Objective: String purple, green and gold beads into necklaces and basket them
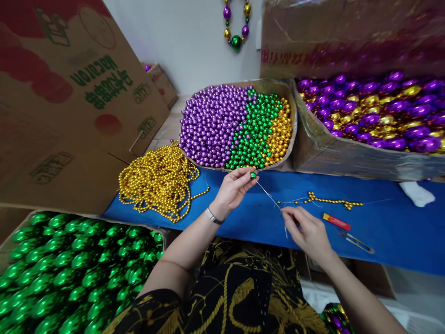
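My left hand [235,189] pinches a small green bead [253,175] between thumb and fingers, just in front of the bead box. From that bead a long thin needle [267,193] slants down to my right hand [306,229], whose thumb and forefinger close on its lower end. Whether the tip is inside the bead is too small to tell. A thread hangs below the right fingers. Behind my hands, a cardboard box [294,132] holds purple beads [215,123], green beads [255,132] and gold beads [281,132].
Gold bead strands [158,178] are heaped on the blue cloth [396,227]. A red lighter [336,221], thread snips [356,242] and a short gold strand [335,201] lie right. Large green beads [79,269] fill a box at lower left. A finished necklace [236,43] hangs on the wall.
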